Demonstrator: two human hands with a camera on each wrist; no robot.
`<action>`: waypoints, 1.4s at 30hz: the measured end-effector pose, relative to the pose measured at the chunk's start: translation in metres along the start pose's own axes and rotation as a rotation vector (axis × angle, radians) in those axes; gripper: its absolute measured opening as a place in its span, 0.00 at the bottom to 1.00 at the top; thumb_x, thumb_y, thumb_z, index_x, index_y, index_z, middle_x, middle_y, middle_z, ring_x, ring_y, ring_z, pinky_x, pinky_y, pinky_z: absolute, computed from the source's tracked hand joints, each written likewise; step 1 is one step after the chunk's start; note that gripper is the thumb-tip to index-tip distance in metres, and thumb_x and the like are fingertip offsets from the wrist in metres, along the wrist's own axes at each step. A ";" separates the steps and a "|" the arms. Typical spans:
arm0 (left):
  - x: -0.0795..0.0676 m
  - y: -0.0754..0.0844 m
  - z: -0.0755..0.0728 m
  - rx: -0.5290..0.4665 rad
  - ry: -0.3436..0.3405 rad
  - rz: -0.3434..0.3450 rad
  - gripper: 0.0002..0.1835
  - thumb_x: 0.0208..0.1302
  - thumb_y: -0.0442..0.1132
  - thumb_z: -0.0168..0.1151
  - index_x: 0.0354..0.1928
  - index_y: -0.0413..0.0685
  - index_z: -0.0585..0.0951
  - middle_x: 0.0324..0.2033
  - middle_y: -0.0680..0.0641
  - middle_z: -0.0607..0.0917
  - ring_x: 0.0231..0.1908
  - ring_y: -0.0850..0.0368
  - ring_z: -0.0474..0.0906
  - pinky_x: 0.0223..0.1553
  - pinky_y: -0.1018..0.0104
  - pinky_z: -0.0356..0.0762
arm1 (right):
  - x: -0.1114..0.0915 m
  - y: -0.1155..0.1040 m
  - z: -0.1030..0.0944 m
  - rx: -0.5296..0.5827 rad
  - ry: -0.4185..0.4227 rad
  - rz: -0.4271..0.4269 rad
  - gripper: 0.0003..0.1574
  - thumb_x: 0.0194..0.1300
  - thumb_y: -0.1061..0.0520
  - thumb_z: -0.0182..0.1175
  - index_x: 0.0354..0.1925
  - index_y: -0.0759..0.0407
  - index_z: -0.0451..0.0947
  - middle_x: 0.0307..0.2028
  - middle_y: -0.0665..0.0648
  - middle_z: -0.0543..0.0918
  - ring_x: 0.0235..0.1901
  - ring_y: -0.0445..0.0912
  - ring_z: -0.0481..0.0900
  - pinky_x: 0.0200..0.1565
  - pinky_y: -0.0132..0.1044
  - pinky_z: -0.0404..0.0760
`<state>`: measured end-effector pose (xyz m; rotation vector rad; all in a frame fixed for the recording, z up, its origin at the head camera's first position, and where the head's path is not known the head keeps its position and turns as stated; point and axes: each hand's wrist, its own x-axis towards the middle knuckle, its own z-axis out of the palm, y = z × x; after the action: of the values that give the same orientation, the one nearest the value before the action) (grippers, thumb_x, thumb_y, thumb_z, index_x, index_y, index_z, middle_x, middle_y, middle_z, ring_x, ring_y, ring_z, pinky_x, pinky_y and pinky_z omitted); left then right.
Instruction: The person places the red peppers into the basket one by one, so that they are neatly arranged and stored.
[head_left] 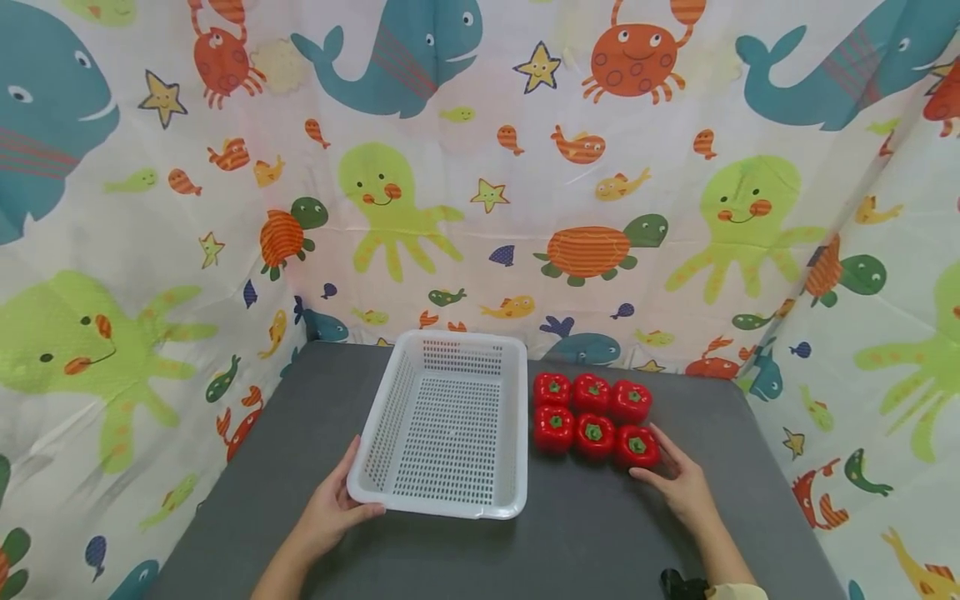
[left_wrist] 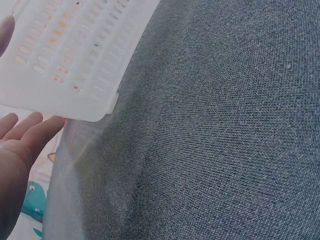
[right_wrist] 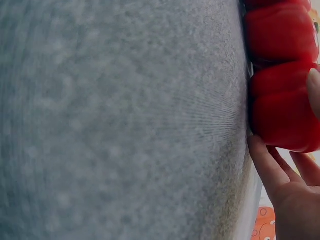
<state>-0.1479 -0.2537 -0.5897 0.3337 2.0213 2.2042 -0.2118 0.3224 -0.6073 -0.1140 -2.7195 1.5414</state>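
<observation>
A white perforated plastic basket (head_left: 450, 429) stands on the dark table with nothing in it. At its near left corner my left hand (head_left: 330, 510) holds it, thumb along the near wall and fingers on the left side. In the left wrist view the fingers (left_wrist: 37, 132) meet the basket's edge. Several glossy red bell peppers with green stems sit in two rows right of the basket. My right hand (head_left: 681, 485) grips the nearest right bell pepper (head_left: 636, 447) between thumb and fingers. The right wrist view shows that pepper (right_wrist: 282, 112) from close by, fingertips low on its side.
The grey fabric-covered table (head_left: 547, 542) is enclosed at the back and sides by a curtain (head_left: 465, 308) printed with sea animals. Another bell pepper (head_left: 595, 436) sits right beside the gripped one, with the back row (head_left: 591, 392) close behind.
</observation>
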 end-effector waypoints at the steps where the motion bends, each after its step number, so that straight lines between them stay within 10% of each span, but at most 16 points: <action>1: -0.001 0.000 0.000 0.008 0.004 -0.002 0.65 0.52 0.21 0.73 0.81 0.51 0.38 0.79 0.35 0.50 0.64 0.56 0.75 0.54 0.62 0.81 | 0.000 0.001 0.000 -0.006 0.000 -0.001 0.59 0.58 0.39 0.73 0.79 0.44 0.56 0.76 0.62 0.62 0.71 0.63 0.65 0.65 0.57 0.72; 14: 0.000 -0.001 0.000 0.023 0.012 -0.016 0.64 0.54 0.24 0.73 0.82 0.58 0.40 0.79 0.38 0.50 0.65 0.53 0.74 0.54 0.63 0.81 | -0.005 0.004 -0.001 -0.045 0.055 -0.017 0.54 0.58 0.39 0.73 0.77 0.43 0.61 0.72 0.62 0.70 0.66 0.60 0.73 0.53 0.31 0.83; 27: -0.001 -0.001 0.001 0.050 0.031 -0.026 0.63 0.54 0.26 0.74 0.82 0.59 0.42 0.79 0.40 0.50 0.67 0.45 0.71 0.55 0.63 0.81 | -0.013 -0.010 -0.016 -0.072 0.152 -0.006 0.53 0.58 0.37 0.72 0.76 0.37 0.61 0.72 0.61 0.69 0.64 0.63 0.76 0.53 0.47 0.85; 42: -0.001 -0.001 0.002 0.026 0.044 -0.016 0.64 0.53 0.23 0.73 0.82 0.52 0.40 0.80 0.41 0.48 0.67 0.59 0.72 0.55 0.64 0.81 | -0.025 -0.046 -0.024 -0.077 0.172 0.000 0.54 0.57 0.32 0.71 0.76 0.34 0.60 0.73 0.61 0.68 0.66 0.65 0.71 0.56 0.62 0.80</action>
<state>-0.1462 -0.2519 -0.5910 0.2731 2.0692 2.1964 -0.1888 0.3176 -0.5548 -0.2357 -2.6437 1.3575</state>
